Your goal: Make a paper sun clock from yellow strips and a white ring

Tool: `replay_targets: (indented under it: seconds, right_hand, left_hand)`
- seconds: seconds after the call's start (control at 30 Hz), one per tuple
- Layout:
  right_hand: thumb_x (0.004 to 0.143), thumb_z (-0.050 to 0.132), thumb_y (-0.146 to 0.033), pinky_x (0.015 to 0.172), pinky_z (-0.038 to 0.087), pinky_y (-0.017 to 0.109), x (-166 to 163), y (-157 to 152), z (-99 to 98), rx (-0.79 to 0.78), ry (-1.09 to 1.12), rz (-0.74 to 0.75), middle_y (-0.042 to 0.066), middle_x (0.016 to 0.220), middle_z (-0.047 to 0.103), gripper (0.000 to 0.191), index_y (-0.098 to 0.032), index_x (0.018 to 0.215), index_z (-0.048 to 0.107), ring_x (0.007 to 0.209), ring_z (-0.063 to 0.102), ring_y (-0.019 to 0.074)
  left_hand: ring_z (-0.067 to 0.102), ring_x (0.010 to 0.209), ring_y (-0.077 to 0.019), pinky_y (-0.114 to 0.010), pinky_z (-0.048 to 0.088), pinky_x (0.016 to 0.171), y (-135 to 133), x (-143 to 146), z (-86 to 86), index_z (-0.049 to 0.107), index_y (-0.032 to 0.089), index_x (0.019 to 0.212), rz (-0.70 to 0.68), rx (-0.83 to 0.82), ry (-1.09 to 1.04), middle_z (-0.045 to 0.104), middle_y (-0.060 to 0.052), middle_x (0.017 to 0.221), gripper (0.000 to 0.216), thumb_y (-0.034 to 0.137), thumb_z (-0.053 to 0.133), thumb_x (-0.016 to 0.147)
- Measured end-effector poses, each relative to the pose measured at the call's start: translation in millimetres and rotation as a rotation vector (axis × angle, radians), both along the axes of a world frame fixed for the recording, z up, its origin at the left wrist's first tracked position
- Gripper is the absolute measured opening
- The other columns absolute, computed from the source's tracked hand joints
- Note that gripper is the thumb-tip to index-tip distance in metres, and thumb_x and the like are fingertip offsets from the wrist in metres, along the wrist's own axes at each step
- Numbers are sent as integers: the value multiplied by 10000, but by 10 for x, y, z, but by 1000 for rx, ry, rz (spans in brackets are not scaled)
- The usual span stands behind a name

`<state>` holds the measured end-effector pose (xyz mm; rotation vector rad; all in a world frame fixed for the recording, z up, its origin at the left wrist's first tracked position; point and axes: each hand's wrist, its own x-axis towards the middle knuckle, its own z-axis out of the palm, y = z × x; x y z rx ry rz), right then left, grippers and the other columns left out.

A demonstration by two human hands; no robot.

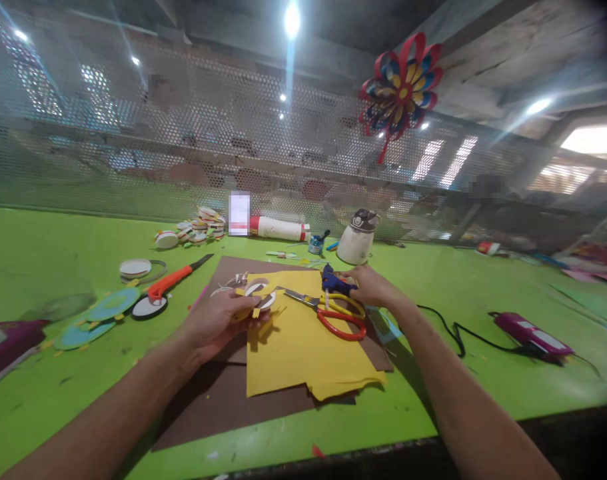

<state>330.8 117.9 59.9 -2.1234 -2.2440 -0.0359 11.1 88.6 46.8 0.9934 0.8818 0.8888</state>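
My left hand (pixel 214 324) is closed on a small round paper piece (pixel 260 297) with yellow strips, held just above the yellow paper sheets (pixel 303 347). My right hand (pixel 370 287) grips a blue glue gun (pixel 336 281) at the far edge of those sheets; its black cord (pixel 453 333) trails off to the right. Scissors with red and yellow handles (pixel 336 315) lie on the yellow paper between my hands. A brown sheet (pixel 218 400) lies under the yellow ones.
An orange utility knife (pixel 176 279), paper discs (pixel 108 307), tape rolls (pixel 198 227), a white tube (pixel 278 229), a small blue bottle (pixel 316 243) and a white jug (pixel 357 240) lie on the green table (pixel 58 247). A purple device (pixel 530 333) sits right. A paper pinwheel (pixel 402 87) hangs on the mesh wall.
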Motion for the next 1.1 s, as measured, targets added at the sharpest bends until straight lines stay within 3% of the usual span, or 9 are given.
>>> replay_targets:
  seconds: [0.23,0.5,0.67,0.77,0.93,1.1]
  right_hand:
    - [887,547,-299,838,491,407,-57,103,-215,-30,-19,-56,79,1169,568,287,-169,1143,554,1005,580,207]
    - [872,563,-298,870,459,431,-29,163,-209,-16,62,22,78,1165,573,297,-161,1135,560,1031,563,217]
    - [675,627,-118,777,435,309,-17,199,-215,42,134,-9,118,1029,632,337,-132,1010,660,951,579,252]
    - [648,593,-126,699,420,292,3,205,-216,104,189,-37,117,939,654,293,-145,924,690,865,589,253]
    - [665,571,-172,627,407,290,50,184,-155,187,303,-75,87,785,679,193,-160,805,702,739,593,237]
    - [734,519,-245,672,431,340,46,88,50,332,450,-132,141,895,679,315,-101,977,659,798,605,272]
  left_hand:
    - [611,627,-126,-198,482,547,10,16,-60,651,78,775,-44,18,-30,667,-111,756,119,175,685,714]
    - [605,580,-118,-192,451,511,1,27,-76,622,87,769,-23,-8,-41,667,-105,767,137,184,688,699]
    - [583,528,-117,-207,446,504,-6,52,-94,594,99,747,-26,-28,-31,645,-72,660,128,152,686,675]
    - [580,509,-111,-199,429,477,-9,72,-96,585,112,796,7,-68,-7,656,-70,706,183,129,695,652]
    - [569,504,-94,-176,410,464,-4,85,-114,584,95,723,-9,-39,-23,661,-93,711,130,141,691,666]
    - [555,511,-86,-182,435,489,-5,73,-96,621,90,814,-20,-20,-55,651,-79,710,159,122,684,672]
